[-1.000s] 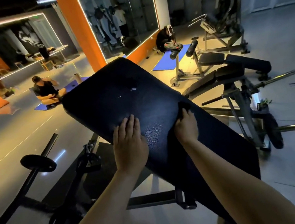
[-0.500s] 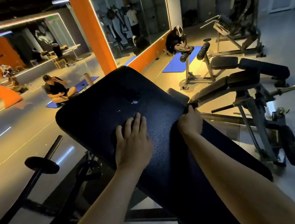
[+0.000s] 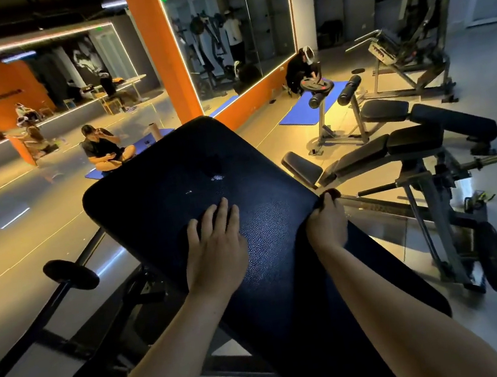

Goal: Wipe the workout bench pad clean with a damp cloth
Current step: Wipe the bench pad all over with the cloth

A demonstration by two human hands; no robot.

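Observation:
The black textured bench pad (image 3: 160,181) slopes up and away from me across the middle of the view. Small white specks (image 3: 216,177) sit on its upper part. My left hand (image 3: 216,250) lies palm down on the middle of the pad, fingers stretched out, holding nothing that I can see. My right hand (image 3: 328,228) is closed at the pad's right edge. A dark bunched cloth (image 3: 327,195) pokes out above its knuckles and touches the edge of the pad.
Another black bench (image 3: 406,140) and a barbell with a plate (image 3: 493,256) stand close on the right. A bar with a round pad (image 3: 71,274) sticks out on the left. A person sits on a blue mat (image 3: 104,148) beyond the pad; an orange mirrored pillar (image 3: 164,56) stands behind.
My right hand has slid outward with the cloth, from on top of the pad to its right edge. My left hand stays flat in about the same spot. My view has tilted slightly.

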